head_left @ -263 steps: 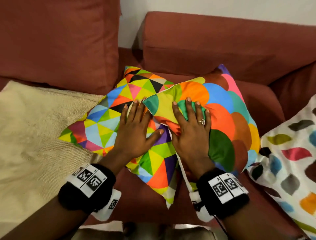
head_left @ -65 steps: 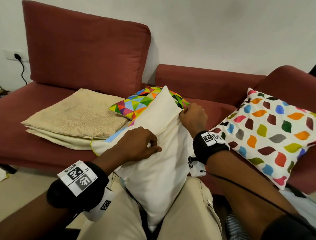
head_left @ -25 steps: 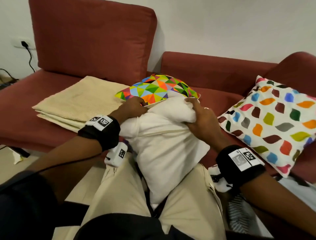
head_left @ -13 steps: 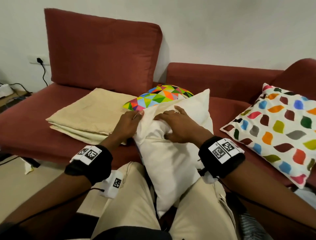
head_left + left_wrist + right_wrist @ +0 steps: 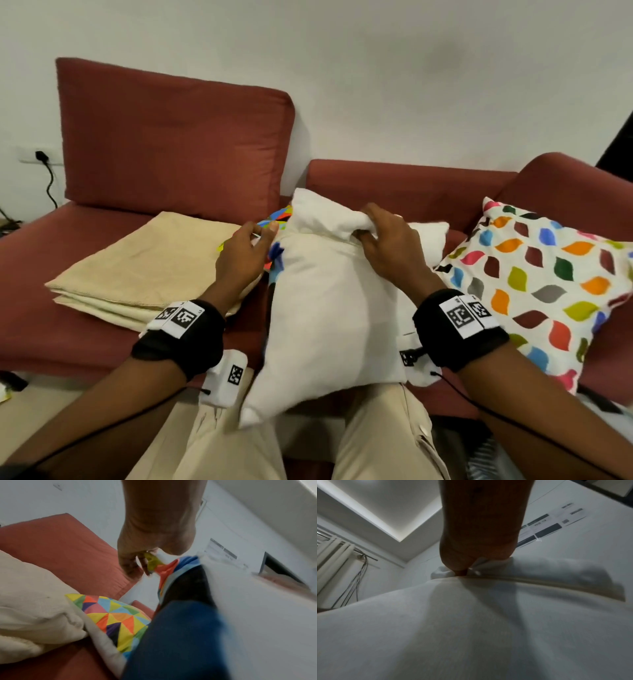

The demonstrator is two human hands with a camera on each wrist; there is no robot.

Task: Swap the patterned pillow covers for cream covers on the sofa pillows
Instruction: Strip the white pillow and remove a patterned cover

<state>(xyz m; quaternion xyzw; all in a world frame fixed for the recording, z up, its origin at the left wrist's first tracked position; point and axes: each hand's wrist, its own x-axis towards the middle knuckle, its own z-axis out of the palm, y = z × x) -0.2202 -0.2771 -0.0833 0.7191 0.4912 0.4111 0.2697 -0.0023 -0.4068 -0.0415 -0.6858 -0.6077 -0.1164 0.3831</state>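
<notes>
Head view: at frame centre a white pillow insert [image 5: 329, 308] stands on the person's lap, leaning against the red sofa [image 5: 171, 137]. The right hand [image 5: 387, 240] is clenched on a bunched fold at the insert's top edge. The left hand [image 5: 245, 253], just left of the insert, pinches the edge of a patterned cover [image 5: 275, 253], of which only a colourful sliver shows between hand and insert. Folded cream covers [image 5: 144, 267] lie on the seat at middle left, unused. A leaf-print pillow [image 5: 548, 284] rests at the right, its cover on.

Left wrist view: thumb and fingers [image 5: 130, 563] are closed on a yellow and orange corner of the patterned cover at upper centre, which trails down in blurred blue along the insert. A triangle-print pillow [image 5: 113, 619] lies at lower centre beside the cream stack.

Right wrist view: the clenched hand at top centre grips white fabric above a seam line; the insert fills the lower frame.

Judged from this, the cover is nearly off. The risk is a snag: if the cover catches on a corner of the insert, a hard tug could strain the seam or zip. The insert could also slide off the lap if the one-handed grip loosens.
</notes>
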